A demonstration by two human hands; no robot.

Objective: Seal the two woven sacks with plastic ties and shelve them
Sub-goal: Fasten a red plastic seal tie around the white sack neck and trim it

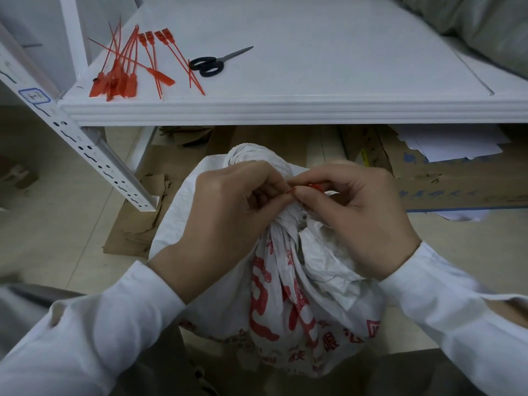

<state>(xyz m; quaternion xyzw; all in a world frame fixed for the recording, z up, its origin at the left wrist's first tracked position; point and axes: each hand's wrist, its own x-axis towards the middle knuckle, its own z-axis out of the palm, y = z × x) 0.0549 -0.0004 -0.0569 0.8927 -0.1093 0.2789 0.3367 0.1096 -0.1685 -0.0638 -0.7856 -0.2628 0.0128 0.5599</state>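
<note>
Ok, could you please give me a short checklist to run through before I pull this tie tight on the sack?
1. The neck of the white woven sack is gathered into a bunch: ok.
2. The red plastic tie sits at the neck, pinched by the left hand and the right hand: ok.
3. The tail is fed through the tie's lock: cannot tell, fingers hide it.
4. The tie loops all round the neck: cannot tell.
5. The black scissors lie on the white shelf, ready for trimming: ok.
6. A stock of spare red ties lies on the same shelf: ok.
</note>
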